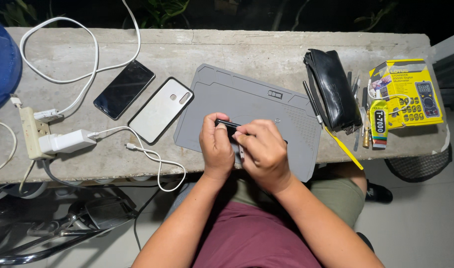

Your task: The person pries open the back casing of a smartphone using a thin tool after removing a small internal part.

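Note:
My left hand (216, 146) and my right hand (263, 151) are together over the grey work mat (247, 99), near its front edge. Both grip a thin black phone (227, 125) held on edge above the mat; only its top edge shows between my fingers. My right fingertips press on the phone's right end. Whether a small tool is in my right hand cannot be told.
Left of the mat lie a black phone (124, 89) and a clear phone case (160, 109). A power strip (31, 133), a white charger (66, 141) and white cables (63, 49) sit at far left. A black pouch (332, 89), tools, a glue tube (379, 124) and a yellow box (410, 92) lie right.

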